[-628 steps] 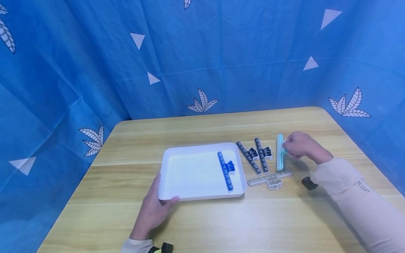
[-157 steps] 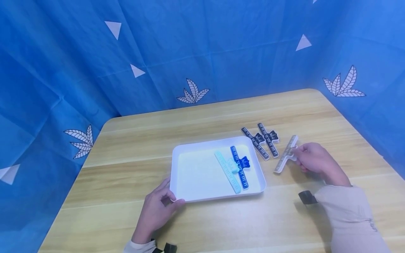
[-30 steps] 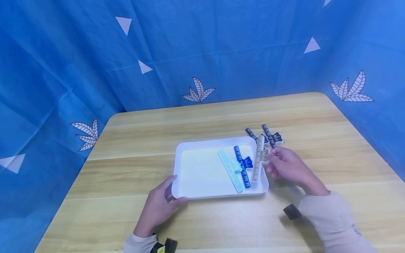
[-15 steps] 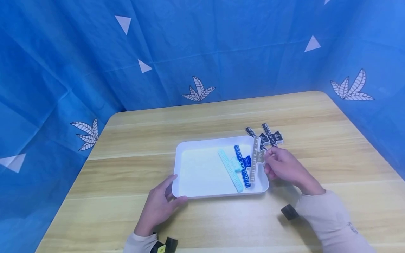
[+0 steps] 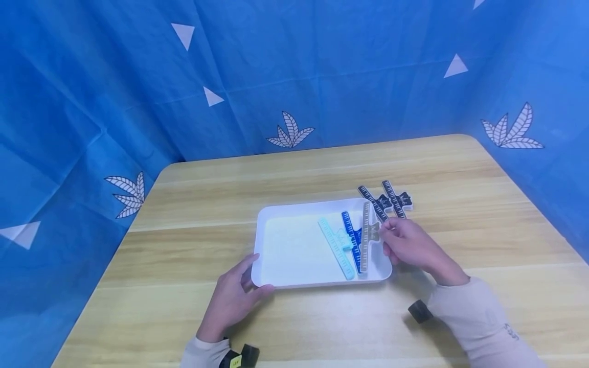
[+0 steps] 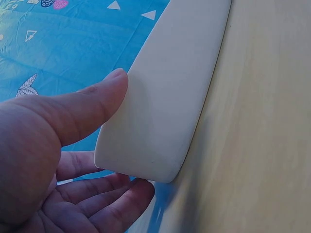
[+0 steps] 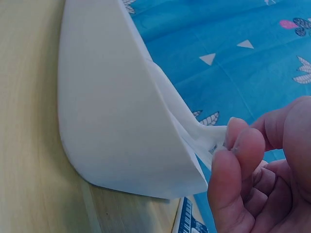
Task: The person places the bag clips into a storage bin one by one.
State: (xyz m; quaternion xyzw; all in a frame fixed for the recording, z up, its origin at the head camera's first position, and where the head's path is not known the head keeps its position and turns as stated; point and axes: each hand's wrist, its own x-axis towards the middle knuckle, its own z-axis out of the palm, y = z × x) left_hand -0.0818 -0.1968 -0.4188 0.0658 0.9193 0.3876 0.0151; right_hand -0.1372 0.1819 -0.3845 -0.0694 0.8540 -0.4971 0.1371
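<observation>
My left hand [image 5: 230, 301] holds the near left corner of a white tray [image 5: 285, 250]. In the left wrist view its thumb [image 6: 109, 92] lies against one outer wall, its fingers around the corner. A grey-brown clip [image 5: 365, 245] with a piano-key pattern is pinched by its handle between thumb and fingers of my right hand [image 5: 411, 248], over the tray's right side. It overlaps a dark blue clip [image 5: 347, 225] in the tray; left of that lies a light blue clip [image 5: 335, 248]. The right wrist view shows the pinch right at the tray's rim [image 7: 170, 116].
Two black piano-pattern clips [image 5: 374, 201] lie side by side on the wooden table [image 5: 207, 204], just behind the tray's far right corner. A blue patterned curtain [image 5: 257, 76] stands behind the table and at both sides.
Over the last second the grey-brown clip has moved left, further over the tray, with the right hand. Earlier, the light blue clip went from table to tray. The left hand stays at the corner.
</observation>
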